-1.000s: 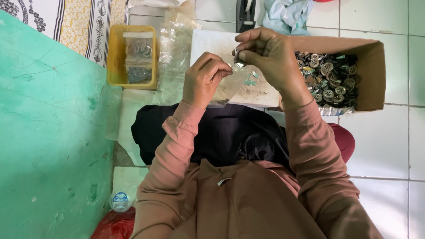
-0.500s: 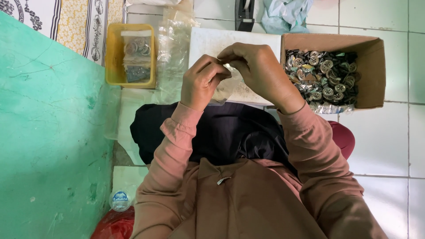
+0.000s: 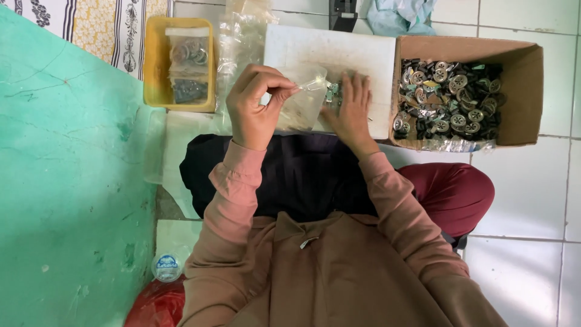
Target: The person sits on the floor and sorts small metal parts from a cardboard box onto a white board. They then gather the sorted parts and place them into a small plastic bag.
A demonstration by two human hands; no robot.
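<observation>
Clear plastic bag [image 3: 302, 97], pinched open at its rim by the left hand [image 3: 257, 109], hangs over the white board [image 3: 330, 51]. Right hand [image 3: 351, 109] lies flat, fingers spread on small metal parts [image 3: 331, 92]. Right, a cardboard box [image 3: 526, 91] holds more. Bagging seems underway; scooping them in needs a steady mouth.

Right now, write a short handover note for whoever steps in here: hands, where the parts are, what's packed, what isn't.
Left hand: pinching the mouth of a small clear bag above the white board.
Right hand: flat on the board, fingers on a few small metal parts.
Cardboard box, to the right: loose round metal parts, many unpacked.
Yellow tray, to the left: filled bags.
Spare clear bags lie between tray and board.
Done: some bags filled. Left: the box's contents.
</observation>
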